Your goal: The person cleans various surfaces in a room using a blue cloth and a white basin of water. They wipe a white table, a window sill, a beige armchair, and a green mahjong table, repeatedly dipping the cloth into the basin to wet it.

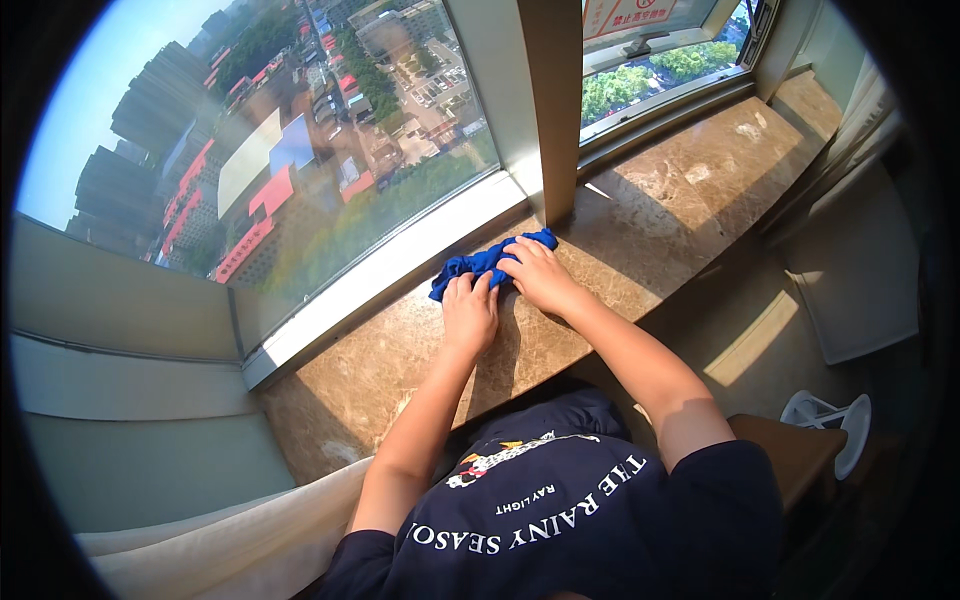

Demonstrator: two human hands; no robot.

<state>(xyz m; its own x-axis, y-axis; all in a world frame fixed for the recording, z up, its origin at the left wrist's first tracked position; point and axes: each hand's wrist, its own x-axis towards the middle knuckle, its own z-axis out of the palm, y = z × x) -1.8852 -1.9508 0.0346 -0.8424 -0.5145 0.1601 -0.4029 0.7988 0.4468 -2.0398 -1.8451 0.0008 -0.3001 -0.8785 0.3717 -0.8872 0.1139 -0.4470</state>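
A bunched blue cloth [463, 266] lies on the brown marbled sill [365, 370], along the foot of the pale window frame [400, 258], its right end near the base of the upright post [546, 120]. Both hands are on it. The fingers of the left hand [472, 318] are bent down and closed over its near left folds; those of the right hand [545, 278] curl over the right part, the two hands just beside each other. How hard either one grips cannot be told, since the folds hide the fingertips.

The likeliest trouble, I'd judge, is the cloth itself: gathered in a lump rather than flat, it could roll or ruck up under a push, leaving bare fingers to rub on stone. A shove to the right could bring knuckles against the post, because there is little room there. Toward the large pane [350, 150], the frame's edge might catch a loose fold. Strong sunlight on the stone (pale patches show farther right, marking or residue, I can't say which) may also make smears easy to miss.
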